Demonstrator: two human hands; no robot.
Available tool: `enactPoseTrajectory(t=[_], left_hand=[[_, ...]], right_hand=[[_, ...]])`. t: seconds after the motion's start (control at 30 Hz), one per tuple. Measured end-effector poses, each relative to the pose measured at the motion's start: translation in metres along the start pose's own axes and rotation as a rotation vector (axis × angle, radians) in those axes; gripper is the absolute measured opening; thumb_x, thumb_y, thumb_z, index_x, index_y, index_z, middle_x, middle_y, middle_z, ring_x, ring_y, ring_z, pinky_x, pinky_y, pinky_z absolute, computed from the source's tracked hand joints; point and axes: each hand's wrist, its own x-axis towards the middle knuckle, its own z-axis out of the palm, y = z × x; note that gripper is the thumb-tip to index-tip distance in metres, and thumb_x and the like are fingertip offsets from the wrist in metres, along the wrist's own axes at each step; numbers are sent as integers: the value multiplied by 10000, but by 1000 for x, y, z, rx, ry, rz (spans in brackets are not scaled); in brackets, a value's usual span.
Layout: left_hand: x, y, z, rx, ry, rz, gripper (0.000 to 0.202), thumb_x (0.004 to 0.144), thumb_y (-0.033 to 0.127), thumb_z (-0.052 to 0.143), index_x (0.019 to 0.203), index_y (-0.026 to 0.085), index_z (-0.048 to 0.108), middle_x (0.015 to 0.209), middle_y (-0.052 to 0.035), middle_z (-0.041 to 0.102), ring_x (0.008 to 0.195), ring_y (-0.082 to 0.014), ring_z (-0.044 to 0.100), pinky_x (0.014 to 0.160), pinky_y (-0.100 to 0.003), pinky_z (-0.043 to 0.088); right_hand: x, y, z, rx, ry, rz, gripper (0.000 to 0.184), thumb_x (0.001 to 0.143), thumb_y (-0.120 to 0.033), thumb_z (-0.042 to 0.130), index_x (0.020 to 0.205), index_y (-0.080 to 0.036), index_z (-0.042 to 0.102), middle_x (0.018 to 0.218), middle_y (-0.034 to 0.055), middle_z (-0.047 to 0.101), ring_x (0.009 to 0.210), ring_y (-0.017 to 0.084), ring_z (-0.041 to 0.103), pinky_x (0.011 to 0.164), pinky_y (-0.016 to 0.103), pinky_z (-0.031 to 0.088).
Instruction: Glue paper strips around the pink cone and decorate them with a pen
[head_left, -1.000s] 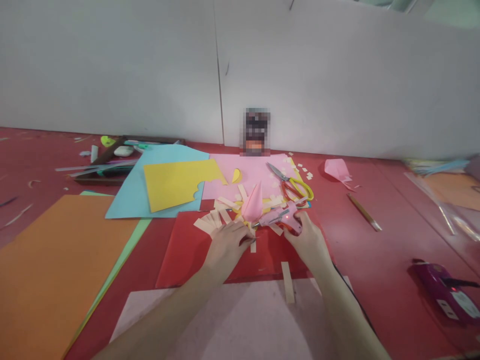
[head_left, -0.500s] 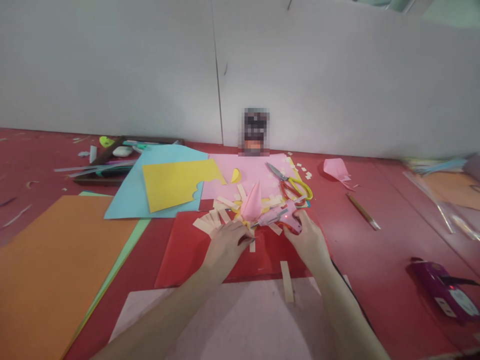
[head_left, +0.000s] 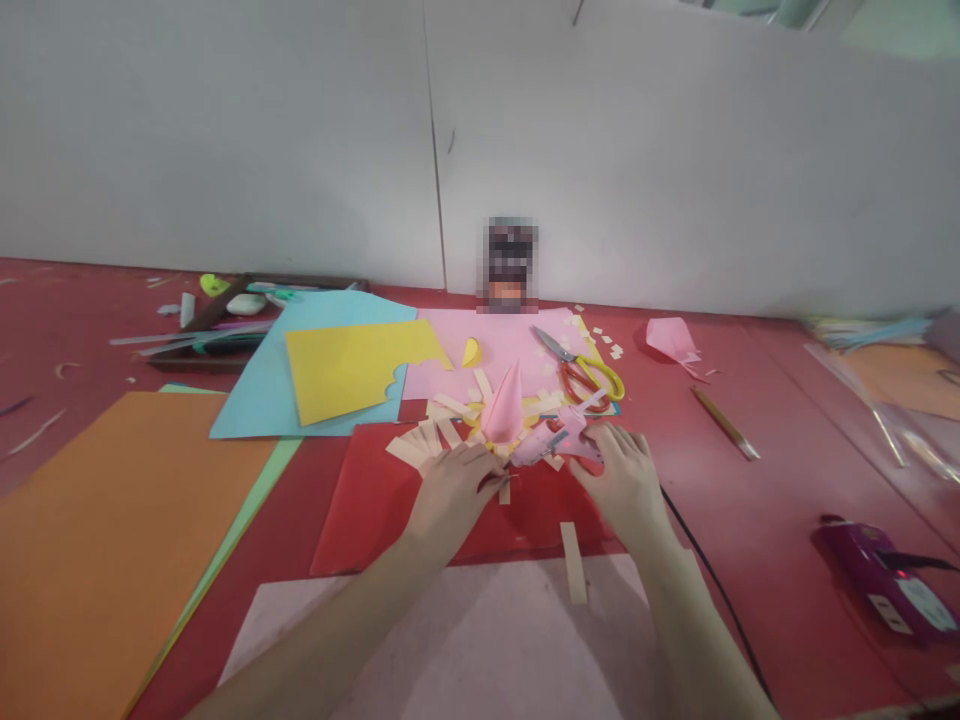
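Note:
My left hand [head_left: 454, 490] is closed in a pinch on a pale paper strip, of which only a thin edge shows at the fingertips. Fingers of my right hand [head_left: 626, 475] are wrapped round the handle of a pink hot glue gun [head_left: 551, 438], its nozzle pointing left toward the pinch. Between the hands and just behind them, a pink paper cone [head_left: 504, 405] stands upright amid yellow paper petals [head_left: 474, 418] and pale strips. More pale strips [head_left: 416, 445] fan out beside my left hand. All this lies over a red folder-like sheet [head_left: 367, 510].
Yellow-and-red-handled scissors [head_left: 592, 375] lie behind the glue gun. Left are a yellow sheet [head_left: 337, 370], blue paper [head_left: 247, 400], orange paper [head_left: 112, 520] and a dark tray [head_left: 169, 355]. Right are a pencil-like stick [head_left: 724, 422], a purple power box [head_left: 889, 580] and a black cord [head_left: 712, 580].
The glue gun has tipped, its nozzle shifting slightly down, and my right hand has moved a little to the right. My left hand stays in place.

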Motion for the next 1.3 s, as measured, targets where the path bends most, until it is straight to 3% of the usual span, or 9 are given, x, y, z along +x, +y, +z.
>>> enactPoseTrajectory(t=[0.1, 0.2, 0.3, 0.47, 0.6, 0.87, 1.3], left_hand=[[-1, 0, 0, 22, -14, 43, 231, 817, 125, 509, 618, 219, 581, 749, 34, 601, 753, -137, 546, 717, -292, 374], [-2, 0, 2, 44, 3, 47, 163, 832, 162, 506, 709, 226, 592, 793, 21, 598, 777, -149, 546, 724, -302, 385], [-2, 0, 2, 61, 39, -10, 46, 830, 232, 526, 834, 224, 571, 835, 4, 581, 774, -164, 542, 708, -313, 405], [-2, 1, 1, 45, 77, -103, 101, 810, 239, 556, 890, 221, 499, 799, 19, 538, 734, -160, 527, 652, -300, 405], [-3, 2, 0, -10, 87, -85, 99, 808, 265, 569, 844, 218, 489, 807, 18, 521, 746, -153, 517, 654, -286, 409], [-2, 5, 0, 43, -50, -24, 52, 796, 231, 578, 800, 224, 526, 868, 10, 537, 813, -176, 534, 740, -335, 398], [-2, 6, 2, 97, -70, -127, 138, 797, 305, 585, 912, 237, 550, 932, 7, 556, 865, -192, 518, 799, -381, 357]], right_hand=[[0, -2, 1, 17, 0, 5, 110, 823, -308, 510, 819, -198, 517, 800, 54, 607, 769, 197, 560, 704, 296, 361], [-1, -2, 4, 54, 5, 82, 125, 795, -324, 526, 820, -202, 512, 788, 50, 602, 741, 194, 554, 704, 302, 376], [-3, 2, 8, 137, 38, 256, 218, 736, -367, 561, 870, -206, 503, 831, 53, 604, 752, 197, 554, 703, 306, 400], [-2, 13, 6, 240, 84, 628, 379, 663, -471, 591, 926, -218, 485, 807, 32, 599, 674, 183, 553, 609, 283, 415], [0, 19, 0, 285, 127, 769, 379, 641, -464, 612, 899, -222, 475, 705, -4, 569, 604, 160, 538, 572, 261, 409], [1, 17, 1, 336, 94, 788, 388, 622, -473, 623, 883, -230, 472, 725, -7, 560, 619, 156, 541, 584, 263, 422], [-1, 16, 5, 366, 84, 763, 404, 620, -484, 611, 896, -222, 473, 756, -5, 570, 646, 154, 539, 597, 261, 407]])
